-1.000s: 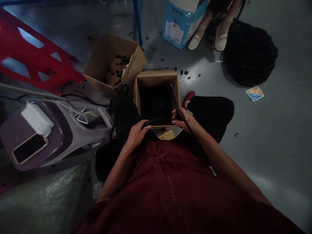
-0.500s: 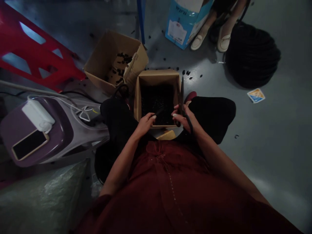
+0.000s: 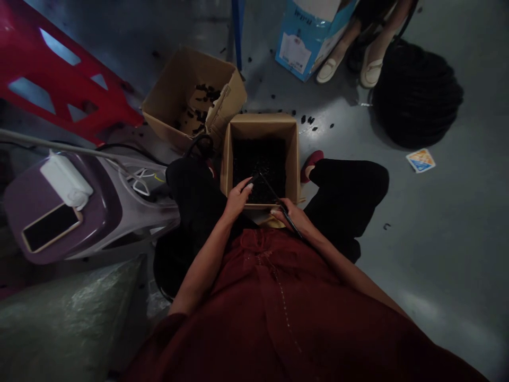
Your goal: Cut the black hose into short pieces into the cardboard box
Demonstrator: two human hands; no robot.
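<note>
Between my knees stands an open cardboard box [image 3: 293,159] with many small black pieces [image 3: 258,154] inside. My left hand [image 3: 237,197] is pinched on a small dark piece [image 3: 254,179] over the box's near left part. My right hand [image 3: 295,216] is closed round a long, thin dark tool [image 3: 272,191], which looks like scissors or tweezers. Its tip points up and left, close to the piece at my left fingertips; whether they touch is unclear. The tool's other end lies along my right palm.
A second open box [image 3: 163,114] with black pieces stands at the upper left. On a purple stool [image 3: 24,196] lie a phone [image 3: 51,227] and a white device [image 3: 66,180]. Another person's shoes [image 3: 371,71], a blue box [image 3: 296,48] and a black coil [image 3: 417,95] are farther off.
The tool in my right hand has swung from upright to slanting left, towards my left hand. My right hand has moved down and slightly left. The view has shifted slightly.
</note>
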